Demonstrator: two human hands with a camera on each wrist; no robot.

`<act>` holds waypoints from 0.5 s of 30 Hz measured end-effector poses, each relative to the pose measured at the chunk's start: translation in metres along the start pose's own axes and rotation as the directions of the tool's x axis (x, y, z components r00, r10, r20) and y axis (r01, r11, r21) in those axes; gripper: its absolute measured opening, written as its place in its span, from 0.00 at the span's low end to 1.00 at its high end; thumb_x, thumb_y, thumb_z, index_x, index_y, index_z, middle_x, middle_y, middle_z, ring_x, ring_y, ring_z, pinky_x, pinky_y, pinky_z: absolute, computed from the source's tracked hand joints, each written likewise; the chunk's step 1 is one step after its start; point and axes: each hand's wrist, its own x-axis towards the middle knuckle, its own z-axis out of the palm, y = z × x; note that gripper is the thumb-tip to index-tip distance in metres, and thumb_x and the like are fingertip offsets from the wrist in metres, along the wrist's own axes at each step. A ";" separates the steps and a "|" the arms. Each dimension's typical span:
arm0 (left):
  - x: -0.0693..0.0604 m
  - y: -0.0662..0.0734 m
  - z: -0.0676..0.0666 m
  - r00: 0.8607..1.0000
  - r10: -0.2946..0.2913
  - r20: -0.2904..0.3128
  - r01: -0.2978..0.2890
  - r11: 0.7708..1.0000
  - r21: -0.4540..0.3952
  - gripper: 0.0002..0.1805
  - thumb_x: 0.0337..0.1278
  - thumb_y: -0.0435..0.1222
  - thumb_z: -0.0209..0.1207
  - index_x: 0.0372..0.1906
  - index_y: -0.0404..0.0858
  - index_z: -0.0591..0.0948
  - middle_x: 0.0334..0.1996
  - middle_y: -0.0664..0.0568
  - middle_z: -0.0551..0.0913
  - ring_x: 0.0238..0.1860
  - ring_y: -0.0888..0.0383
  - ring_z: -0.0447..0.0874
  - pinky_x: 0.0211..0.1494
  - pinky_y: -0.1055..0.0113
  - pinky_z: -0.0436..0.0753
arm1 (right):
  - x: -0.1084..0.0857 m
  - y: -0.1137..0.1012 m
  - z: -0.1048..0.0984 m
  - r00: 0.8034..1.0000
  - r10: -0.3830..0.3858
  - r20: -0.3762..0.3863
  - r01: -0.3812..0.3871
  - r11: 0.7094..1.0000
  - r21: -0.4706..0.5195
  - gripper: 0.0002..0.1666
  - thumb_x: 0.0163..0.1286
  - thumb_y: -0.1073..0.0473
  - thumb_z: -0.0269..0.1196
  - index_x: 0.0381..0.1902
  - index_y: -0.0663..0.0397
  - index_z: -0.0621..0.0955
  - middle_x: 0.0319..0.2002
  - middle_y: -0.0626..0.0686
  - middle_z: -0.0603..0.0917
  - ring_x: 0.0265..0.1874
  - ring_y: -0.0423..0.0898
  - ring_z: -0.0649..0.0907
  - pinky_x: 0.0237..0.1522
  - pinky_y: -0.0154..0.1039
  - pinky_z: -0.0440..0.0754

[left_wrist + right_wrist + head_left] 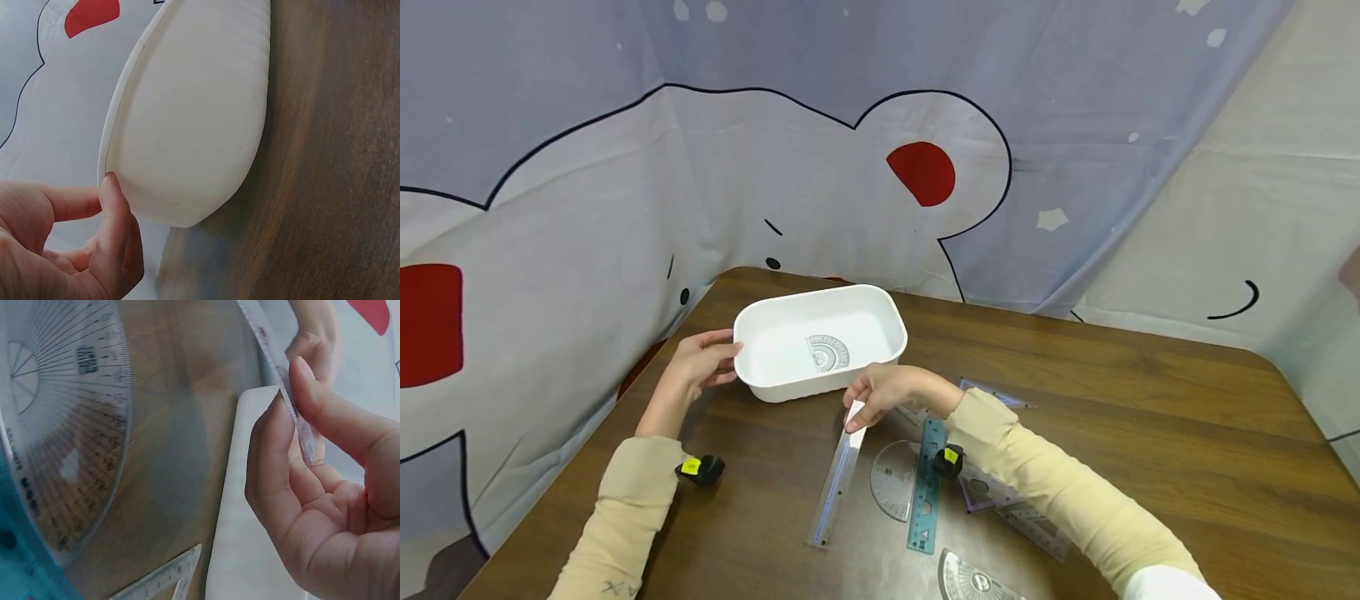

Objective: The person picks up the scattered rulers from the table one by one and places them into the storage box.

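Ruler (835,485) and tub (775,340) in separate hands (700,361) (883,388)

You have a clear, straight plastic ruler (835,492) pinched near one end in your right fingers (272,462), slanting in front of the white, rounded rectangular plastic basin (801,387). The basin sits upright, open side up, its left rim gripped by your left fingers (115,219).
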 end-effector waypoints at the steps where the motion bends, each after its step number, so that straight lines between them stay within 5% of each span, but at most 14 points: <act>1: 0.000 0.000 0.000 1.000 0.002 0.002 -0.002 1.000 -0.001 0.34 0.66 0.36 0.55 0.73 0.33 0.57 0.35 0.55 0.78 0.27 0.70 0.81 0.36 0.75 0.86 | 0.000 -0.001 0.000 1.000 -0.002 0.003 0.002 1.000 0.009 0.13 0.58 0.70 0.68 0.41 0.68 0.79 0.22 0.44 0.81 0.25 0.35 0.81 0.37 0.31 0.86; 8: 0.001 -0.002 0.000 1.000 0.007 -0.007 -0.007 1.000 0.013 0.34 0.66 0.37 0.55 0.73 0.33 0.58 0.44 0.47 0.77 0.29 0.69 0.80 0.37 0.75 0.86 | -0.003 -0.009 -0.006 0.999 -0.028 0.035 0.024 0.994 0.103 0.08 0.61 0.72 0.65 0.37 0.62 0.77 0.27 0.46 0.86 0.28 0.35 0.83 0.39 0.33 0.86; 15: -0.002 -0.001 0.001 1.000 0.003 -0.009 -0.003 1.000 0.018 0.34 0.67 0.37 0.55 0.73 0.33 0.58 0.46 0.47 0.77 0.30 0.69 0.80 0.38 0.75 0.86 | -0.003 -0.016 -0.015 0.999 -0.037 0.026 0.031 0.982 0.186 0.09 0.63 0.74 0.60 0.42 0.69 0.76 0.25 0.43 0.84 0.29 0.34 0.82 0.35 0.28 0.82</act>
